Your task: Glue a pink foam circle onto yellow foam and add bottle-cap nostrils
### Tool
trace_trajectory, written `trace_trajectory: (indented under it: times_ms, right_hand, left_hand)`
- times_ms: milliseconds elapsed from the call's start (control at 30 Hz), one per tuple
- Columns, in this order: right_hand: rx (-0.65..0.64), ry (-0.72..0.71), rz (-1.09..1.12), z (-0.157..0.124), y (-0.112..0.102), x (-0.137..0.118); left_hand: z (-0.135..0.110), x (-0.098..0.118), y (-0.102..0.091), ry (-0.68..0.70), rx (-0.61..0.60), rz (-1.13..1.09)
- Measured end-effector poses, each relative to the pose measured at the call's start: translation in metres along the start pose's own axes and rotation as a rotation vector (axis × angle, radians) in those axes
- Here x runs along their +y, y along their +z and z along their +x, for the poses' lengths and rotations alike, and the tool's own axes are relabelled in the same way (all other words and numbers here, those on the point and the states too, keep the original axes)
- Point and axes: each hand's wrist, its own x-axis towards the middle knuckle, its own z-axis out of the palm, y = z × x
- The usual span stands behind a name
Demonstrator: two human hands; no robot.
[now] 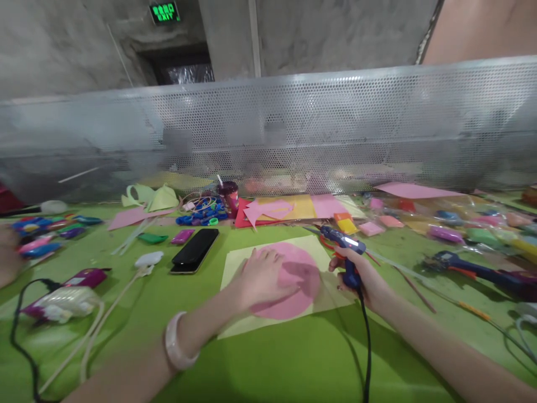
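Note:
My left hand (262, 277) lies flat with fingers spread on a pink paper circle (304, 280), pressing it onto a pale yellow sheet (239, 263) on the green table. My right hand (356, 277) is closed round the grip of a blue hot glue gun (342, 242), held just right of the circle with its nozzle pointing left and away. The gun's black cord (368, 347) runs down toward me. A pale bangle (174, 341) sits on my left wrist.
A black phone (195, 250) lies left of the sheet. Coloured paper sheets (293, 208), a cup (230, 196) and blue scissors (203, 215) sit behind. Another glue gun (470, 267) lies at right, a third one (62, 299) at left. A perforated metal screen (293, 129) closes off the far edge.

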Motion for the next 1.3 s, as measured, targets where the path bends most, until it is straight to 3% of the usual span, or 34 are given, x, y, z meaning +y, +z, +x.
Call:
trace_trajectory:
  times_ms: [200,367,467,567,667,733,867,1067,1200,1300]
  right_hand:
    - [0.013,-0.064,0.059,0.002,-0.005,-0.003]
    - [0.048,-0.051,0.067,0.003,-0.011,-0.005]
    - [-0.017,-0.096,0.047,0.003,-0.011,-0.007]
    - [-0.105,-0.17,-0.085,0.001,-0.002,-0.009]
    - [-0.184,-0.215,-0.236,-0.003,0.02,-0.012]
    - [-0.22,-0.207,-0.368,-0.006,0.037,-0.016]
    - [-0.235,-0.221,-0.535,-0.006,0.065,-0.024]
    - [-0.205,-0.352,-0.428,0.01,0.095,-0.026]
    - [-0.247,-0.411,-0.462,0.012,0.111,-0.021]
    - [-0.34,-0.491,-0.692,0.01,0.103,-0.016]
  left_hand:
    - [-0.016,-0.002,0.01,0.052,-0.049,0.035]
    - [-0.029,-0.017,-0.012,0.041,-0.143,0.104]
    - [-0.032,-0.015,-0.029,-0.093,-0.078,0.103]
    - [-0.031,0.004,-0.035,-0.166,-0.03,-0.247]
    - [-0.026,0.033,-0.029,-0.117,-0.145,-0.769]
    - [-0.021,0.049,-0.023,-0.074,-0.156,-1.013]
    - [-0.011,0.064,-0.017,-0.075,0.039,-1.357]
    - [-0.012,0.065,-0.015,-0.375,0.387,-1.778]
    - [-0.017,0.058,-0.016,-0.362,0.503,-1.705]
    - [-0.024,0.039,-0.024,-0.314,0.502,-1.599]
